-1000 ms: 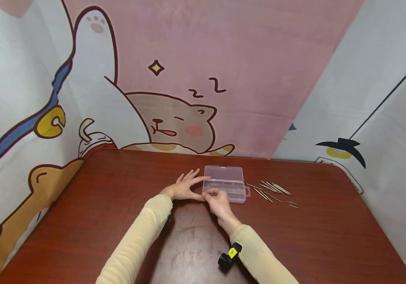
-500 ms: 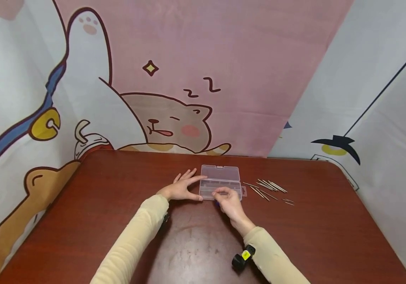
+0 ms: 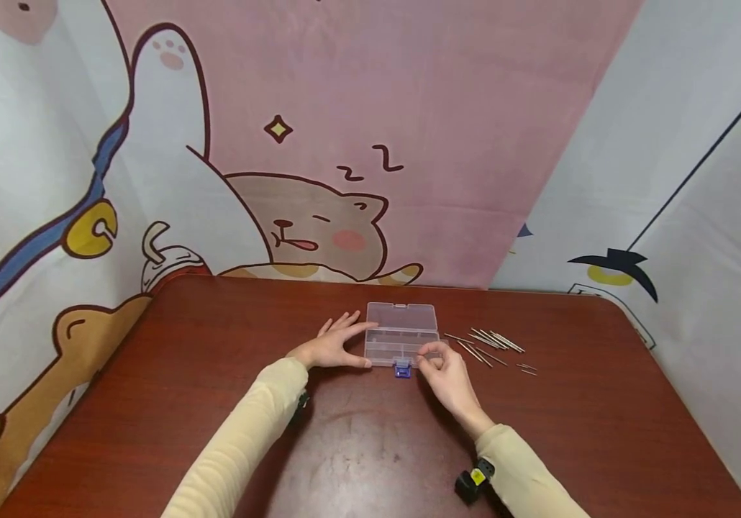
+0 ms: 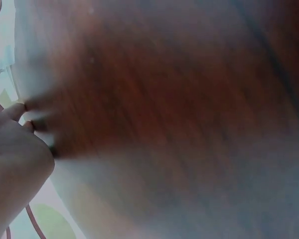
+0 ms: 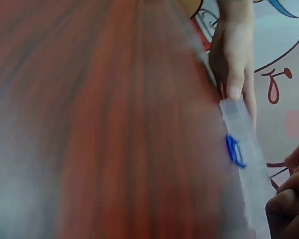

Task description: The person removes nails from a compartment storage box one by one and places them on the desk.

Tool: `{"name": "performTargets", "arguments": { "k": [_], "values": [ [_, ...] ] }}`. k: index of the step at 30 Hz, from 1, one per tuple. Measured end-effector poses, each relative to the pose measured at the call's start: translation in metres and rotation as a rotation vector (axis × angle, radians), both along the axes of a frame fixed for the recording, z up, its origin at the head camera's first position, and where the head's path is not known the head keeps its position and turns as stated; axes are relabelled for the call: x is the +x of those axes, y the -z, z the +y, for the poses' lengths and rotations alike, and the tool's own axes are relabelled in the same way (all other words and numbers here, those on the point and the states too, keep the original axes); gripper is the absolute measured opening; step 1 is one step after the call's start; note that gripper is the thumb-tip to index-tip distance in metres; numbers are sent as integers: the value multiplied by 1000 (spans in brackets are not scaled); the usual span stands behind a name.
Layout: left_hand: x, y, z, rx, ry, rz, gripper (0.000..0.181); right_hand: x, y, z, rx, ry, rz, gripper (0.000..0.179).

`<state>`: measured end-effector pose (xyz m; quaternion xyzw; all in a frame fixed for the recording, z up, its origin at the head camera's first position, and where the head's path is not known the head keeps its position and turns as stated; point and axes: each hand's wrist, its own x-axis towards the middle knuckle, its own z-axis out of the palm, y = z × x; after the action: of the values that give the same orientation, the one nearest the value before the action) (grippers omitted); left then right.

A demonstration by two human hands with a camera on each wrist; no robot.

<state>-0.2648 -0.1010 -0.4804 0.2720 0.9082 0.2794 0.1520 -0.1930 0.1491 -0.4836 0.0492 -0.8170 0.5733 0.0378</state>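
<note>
A clear plastic compartment box lies open on the table with its lid folded back. Its blue latch hangs down at the front, and it shows again as a blue clip in the right wrist view. My left hand is spread at the box's left end, thumb on the front corner and index finger along the back. My right hand is at the front right corner, index finger bent toward the thumb and fingertips over the rim. I cannot tell whether something small is between them.
Several thin metal rods lie loosely right of the box. A few smaller, thinner rods are farther right. A hanging tab sticks out from the box's right end. A cartoon-print cloth stands behind the brown table.
My right hand has moved right along the front of the box, from the left corner to the right corner, uncovering the blue latch. My left hand stays at the left end.
</note>
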Motion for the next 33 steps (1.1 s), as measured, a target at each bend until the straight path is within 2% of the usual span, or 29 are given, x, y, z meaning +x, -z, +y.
{"name": "performTargets", "arguments": {
  "k": [4, 12, 20, 24, 33],
  "values": [
    [1, 0, -2, -2, 9, 0, 78, 1, 3, 11, 49, 2, 41, 8],
    [-2, 2, -7, 9, 32, 13, 79, 1, -2, 40, 61, 37, 11, 9],
    [-3, 2, -10, 2, 39, 29, 79, 4, -10, 83, 100, 85, 5, 13],
    [-2, 1, -10, 8, 43, 30, 80, 5, -10, 106, 104, 116, -25, 16],
    [4, -4, -13, 33, 45, 27, 83, 6, -5, 147, 202, 138, -130, 24]
  ]
}}
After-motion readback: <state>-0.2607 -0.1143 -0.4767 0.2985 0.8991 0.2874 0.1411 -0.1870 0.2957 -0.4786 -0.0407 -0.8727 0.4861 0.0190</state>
